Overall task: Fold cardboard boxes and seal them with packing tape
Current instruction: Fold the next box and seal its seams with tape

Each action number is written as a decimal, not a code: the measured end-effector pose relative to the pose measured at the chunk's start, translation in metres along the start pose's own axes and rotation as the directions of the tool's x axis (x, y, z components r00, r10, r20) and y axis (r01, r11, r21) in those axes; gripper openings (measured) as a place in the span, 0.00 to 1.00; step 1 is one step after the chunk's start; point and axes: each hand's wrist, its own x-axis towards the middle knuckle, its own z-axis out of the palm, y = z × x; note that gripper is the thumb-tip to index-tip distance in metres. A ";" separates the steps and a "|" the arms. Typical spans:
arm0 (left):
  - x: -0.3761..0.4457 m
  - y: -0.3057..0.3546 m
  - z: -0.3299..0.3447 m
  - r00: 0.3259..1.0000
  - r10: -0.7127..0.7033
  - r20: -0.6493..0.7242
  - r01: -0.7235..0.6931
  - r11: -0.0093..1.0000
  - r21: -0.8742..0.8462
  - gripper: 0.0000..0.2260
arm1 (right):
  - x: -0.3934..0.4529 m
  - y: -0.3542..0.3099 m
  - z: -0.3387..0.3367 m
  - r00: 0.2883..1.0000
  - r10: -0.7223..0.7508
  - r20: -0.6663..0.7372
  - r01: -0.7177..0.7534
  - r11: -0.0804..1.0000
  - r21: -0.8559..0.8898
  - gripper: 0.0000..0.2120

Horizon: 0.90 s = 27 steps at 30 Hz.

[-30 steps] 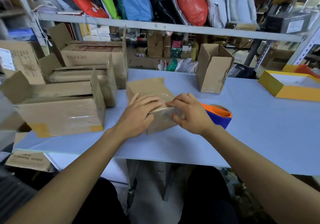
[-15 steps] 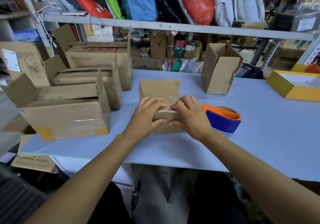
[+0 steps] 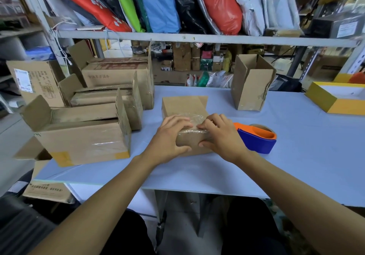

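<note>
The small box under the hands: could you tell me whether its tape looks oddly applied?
Yes: the clear tape on the small box lies wrinkled and bunched where the left hand and right hand grip.

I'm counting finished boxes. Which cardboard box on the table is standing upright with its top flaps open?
The lone cardboard box at the table's far side, right of the hands. It stands tall and open-topped; the boxes stacked at left lie on their sides.

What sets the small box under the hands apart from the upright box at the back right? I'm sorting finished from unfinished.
The small box lies low, clear tape across its near end, gripped by the left hand and right hand. The upright box stands tall, top flaps open, untouched. Both are plain brown cardboard on the blue table.
</note>
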 end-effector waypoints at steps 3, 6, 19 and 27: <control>0.004 0.008 -0.006 0.993 -0.095 -0.064 0.090 0.992 -0.087 0.18 | 0.001 -0.004 -0.001 0.997 0.014 -0.074 -0.010 0.998 0.061 0.16; 0.018 0.011 -0.015 0.972 -0.210 -0.102 0.208 0.978 -0.026 0.16 | 0.002 -0.004 -0.005 0.998 -0.018 -0.067 0.024 0.995 0.092 0.12; 0.043 0.002 -0.030 0.846 -0.461 0.266 0.499 0.861 -0.093 0.33 | 0.002 0.014 -0.032 0.989 -0.138 0.061 0.127 0.979 0.157 0.08; 0.021 0.008 -0.025 0.901 -0.428 0.066 0.426 0.904 0.039 0.09 | 0.004 0.021 -0.037 0.934 0.348 0.080 -0.357 0.914 0.194 0.11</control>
